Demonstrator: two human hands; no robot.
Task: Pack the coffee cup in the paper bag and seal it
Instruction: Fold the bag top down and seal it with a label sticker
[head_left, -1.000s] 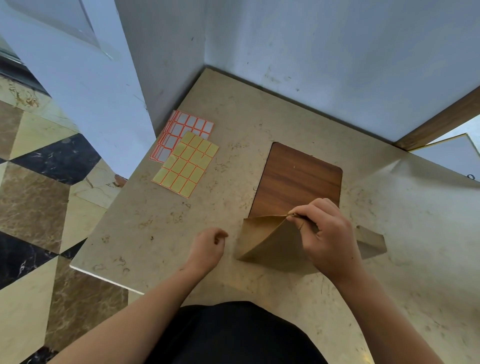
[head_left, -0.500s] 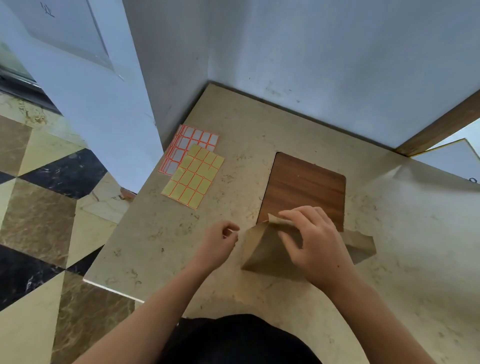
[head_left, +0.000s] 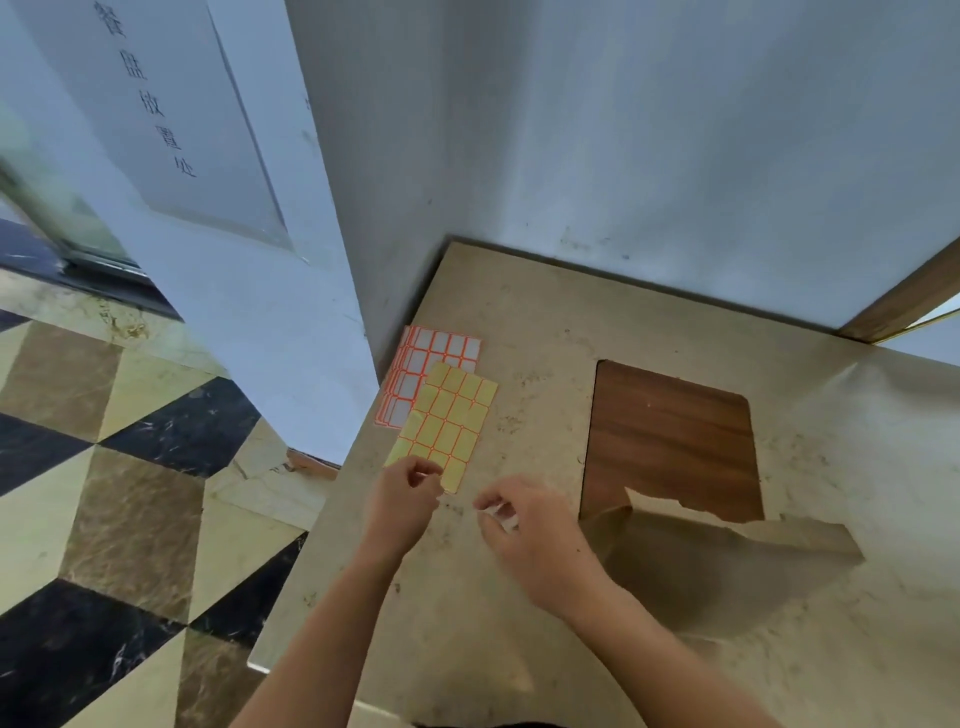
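The brown paper bag (head_left: 727, 561) lies on its side on the beige table, its torn-looking top edge resting over the wooden inset. No coffee cup is visible. My left hand (head_left: 402, 501) has curled fingers that pinch the near edge of the yellow sticker sheet (head_left: 447, 423). My right hand (head_left: 535, 530) is just left of the bag and not touching it. Its thumb and fingertips pinch a small pale sticker (head_left: 498, 517).
A white sticker sheet with orange borders (head_left: 431, 364) lies partly under the yellow one near the wall corner. A dark wooden inset (head_left: 675, 436) sits in the table (head_left: 519, 649). The table's left edge drops to a patterned tile floor (head_left: 104, 519).
My right hand has let go of the bag's top and moved left toward the stickers. My left hand has reached forward to the yellow sheet. The bag now lies unheld.
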